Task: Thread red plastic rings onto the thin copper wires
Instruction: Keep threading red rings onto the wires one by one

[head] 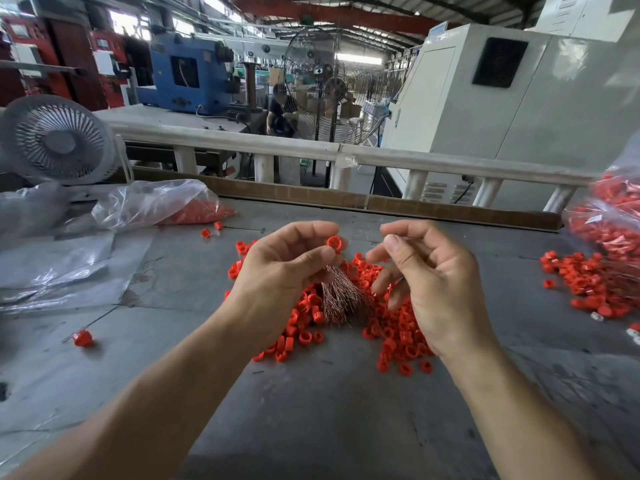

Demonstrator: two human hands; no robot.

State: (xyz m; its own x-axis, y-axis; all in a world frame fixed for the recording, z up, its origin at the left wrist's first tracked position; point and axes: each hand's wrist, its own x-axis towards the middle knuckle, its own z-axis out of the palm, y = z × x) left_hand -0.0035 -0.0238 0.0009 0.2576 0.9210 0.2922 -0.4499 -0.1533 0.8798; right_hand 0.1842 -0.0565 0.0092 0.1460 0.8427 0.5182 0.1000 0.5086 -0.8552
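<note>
My left hand (284, 268) pinches one red plastic ring (334, 244) between thumb and forefinger, and its lower fingers grip a bundle of thin copper wires (341, 301) that fans downward. My right hand (427, 275) is raised just to the right, thumb and forefinger pinched together near the ring; a single wire there is too thin to make out. Below both hands a heap of loose red rings (398, 327) lies on the grey table (311, 410).
A clear bag of red rings (162, 206) lies at back left beside a white fan (57, 140). Another bag (609, 220) and a pile of rings (588, 282) sit at the right edge. A ring on a wire (82, 338) lies at left. A white rail (346, 155) borders the table's far side.
</note>
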